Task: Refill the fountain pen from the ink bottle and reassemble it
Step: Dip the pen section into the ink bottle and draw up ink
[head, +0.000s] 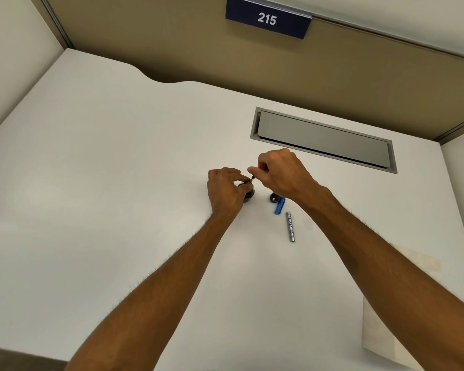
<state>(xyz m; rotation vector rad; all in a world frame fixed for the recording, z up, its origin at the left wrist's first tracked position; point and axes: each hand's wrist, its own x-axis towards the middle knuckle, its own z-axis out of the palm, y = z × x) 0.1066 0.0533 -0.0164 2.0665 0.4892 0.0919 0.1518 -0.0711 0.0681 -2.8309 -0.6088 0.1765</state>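
A small dark ink bottle point(249, 195) stands on the white desk point(118, 183), mostly hidden by my left hand point(225, 190), which grips it around its top. My right hand point(279, 172) pinches a thin dark pen part point(252, 178), tilted with its lower tip at the bottle's mouth. To the right of the bottle lie the dark bottle cap point(273, 197), a blue pen piece point(279, 206) and the silver pen barrel point(290, 226), all loose on the desk.
A grey cable hatch point(324, 139) is set into the desk behind my hands. A sheet of pale paper point(386, 303) lies at the right under my right forearm. A tan partition with a blue "215" sign point(268, 18) closes off the back.
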